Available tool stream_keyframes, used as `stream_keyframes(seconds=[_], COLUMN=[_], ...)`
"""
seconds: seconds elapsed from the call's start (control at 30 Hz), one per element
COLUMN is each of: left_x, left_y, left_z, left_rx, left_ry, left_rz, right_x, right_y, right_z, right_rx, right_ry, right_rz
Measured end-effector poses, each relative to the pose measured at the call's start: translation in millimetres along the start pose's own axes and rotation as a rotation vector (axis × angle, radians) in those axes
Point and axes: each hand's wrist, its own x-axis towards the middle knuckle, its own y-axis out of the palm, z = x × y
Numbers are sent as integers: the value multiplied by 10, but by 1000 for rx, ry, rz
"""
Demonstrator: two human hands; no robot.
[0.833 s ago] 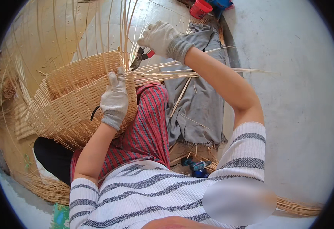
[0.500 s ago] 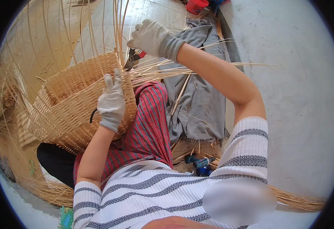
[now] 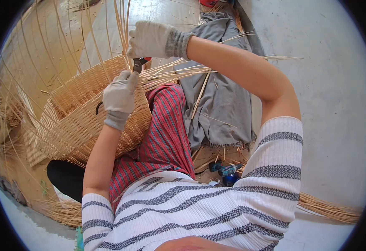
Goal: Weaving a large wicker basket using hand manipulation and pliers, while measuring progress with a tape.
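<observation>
My right hand [image 3: 151, 39], in a pale glove, is curled above the far right corner of a woven basket [image 3: 103, 123], among tall upright canes [image 3: 122, 25]. It holds red-handled pruners [image 3: 139, 63], partly hidden beneath it, their dark metal part low by the corner. My gloved left hand [image 3: 119, 94] grips the near rim just below, fingertips close to the pruners. A black curved thing [image 3: 99, 108] pokes out beside that hand; I cannot tell what it is. Pale loose strands [image 3: 166, 71] fan rightward from the corner, passing under my right forearm.
The basket leans over my lap, covered in red striped cloth [image 3: 166, 125]. A grey cloth [image 3: 220, 117] lies rightward, a drill [image 3: 227, 170] near my hip. Cane bundles [image 3: 329, 207] lie lower right, loose canes [image 3: 11, 125] at left, a red bucket [image 3: 208, 3] at the far edge.
My right hand has moved left with the pruners, closing on the corner and my left fingertips. My left hand has shifted slightly up and left along with the basket, its fingers more bent.
</observation>
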Motion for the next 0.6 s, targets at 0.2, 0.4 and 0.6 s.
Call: stream_keyframes(seconds=[0.2,0.4,0.6], left_x=[33,-15,-831], left_y=[28,-289,-871], left_z=[54,251,1110], left_rx=[99,-79,-343], left_ry=[91,-108,-547], left_rz=[19,-141,-343], right_x=[-231,-986,-1466], right_y=[196,58,886], right_z=[-18,216,2224], right_rx=[199,720,1490], right_ry=[218,680,1591], right_rz=[57,-494,-908])
